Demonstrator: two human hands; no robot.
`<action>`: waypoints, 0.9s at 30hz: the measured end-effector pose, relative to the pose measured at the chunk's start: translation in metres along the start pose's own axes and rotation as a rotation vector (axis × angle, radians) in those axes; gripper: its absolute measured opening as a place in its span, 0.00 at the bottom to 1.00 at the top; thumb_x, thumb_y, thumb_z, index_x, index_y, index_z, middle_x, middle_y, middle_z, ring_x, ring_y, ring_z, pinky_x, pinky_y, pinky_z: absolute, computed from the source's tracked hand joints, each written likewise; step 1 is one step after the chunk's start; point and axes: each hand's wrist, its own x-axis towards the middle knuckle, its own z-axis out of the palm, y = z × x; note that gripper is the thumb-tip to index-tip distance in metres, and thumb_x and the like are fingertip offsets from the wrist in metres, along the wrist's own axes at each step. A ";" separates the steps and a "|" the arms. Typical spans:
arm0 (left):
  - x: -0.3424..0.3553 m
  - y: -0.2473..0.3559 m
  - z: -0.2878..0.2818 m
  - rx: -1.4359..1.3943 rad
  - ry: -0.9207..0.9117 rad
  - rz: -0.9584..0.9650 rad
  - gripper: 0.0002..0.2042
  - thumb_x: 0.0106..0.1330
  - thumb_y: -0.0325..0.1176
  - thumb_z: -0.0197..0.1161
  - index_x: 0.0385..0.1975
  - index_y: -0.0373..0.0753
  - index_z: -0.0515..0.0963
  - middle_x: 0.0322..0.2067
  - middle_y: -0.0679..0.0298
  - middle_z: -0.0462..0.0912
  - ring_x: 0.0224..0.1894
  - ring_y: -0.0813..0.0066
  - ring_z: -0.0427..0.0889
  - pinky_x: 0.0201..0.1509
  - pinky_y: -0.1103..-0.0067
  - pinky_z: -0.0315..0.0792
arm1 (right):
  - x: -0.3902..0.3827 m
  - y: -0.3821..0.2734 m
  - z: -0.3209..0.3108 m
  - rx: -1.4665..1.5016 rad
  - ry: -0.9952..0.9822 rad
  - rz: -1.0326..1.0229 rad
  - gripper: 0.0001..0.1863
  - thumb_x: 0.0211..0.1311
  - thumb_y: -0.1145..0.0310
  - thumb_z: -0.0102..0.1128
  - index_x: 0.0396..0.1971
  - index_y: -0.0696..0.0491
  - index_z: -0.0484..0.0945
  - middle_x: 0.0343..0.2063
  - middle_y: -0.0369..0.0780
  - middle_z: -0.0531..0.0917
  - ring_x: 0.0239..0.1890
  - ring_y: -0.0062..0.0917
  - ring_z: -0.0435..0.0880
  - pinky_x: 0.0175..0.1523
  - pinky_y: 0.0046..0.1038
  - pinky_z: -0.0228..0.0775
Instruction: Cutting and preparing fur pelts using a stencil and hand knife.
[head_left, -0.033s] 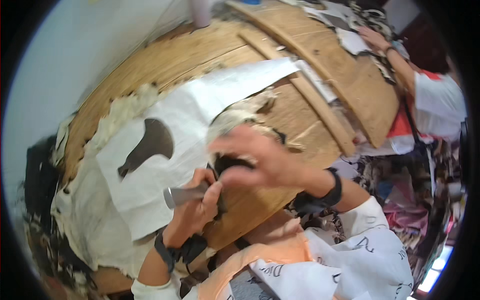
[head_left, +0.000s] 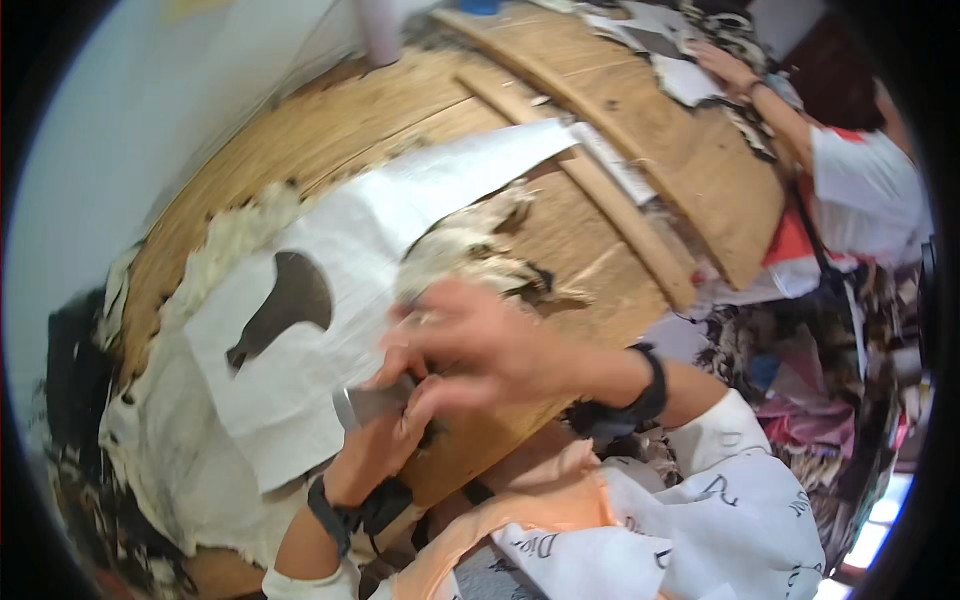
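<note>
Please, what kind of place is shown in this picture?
Probably a craft or sewing workshop. A big wooden worktable carries white paper patterns and fluffy material, cloth scraps lie around it, and another person works at the far side.

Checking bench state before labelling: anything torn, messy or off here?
Yes. The white paper sheet on the worn wooden table has a dark shaped hole cut through it, and ragged pale fluffy scraps line its left edge. Both hands' fingers crowd one small grey tool.
</note>
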 end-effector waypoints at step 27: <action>-0.001 -0.118 -0.016 0.968 -0.062 0.226 0.25 0.65 0.44 0.40 0.59 0.35 0.61 0.60 0.40 0.54 0.61 0.34 0.51 0.63 0.53 0.43 | -0.115 0.115 -0.114 -0.733 0.303 1.013 0.25 0.39 0.56 0.62 0.42 0.48 0.76 0.32 0.51 0.75 0.37 0.44 0.77 0.39 0.41 0.70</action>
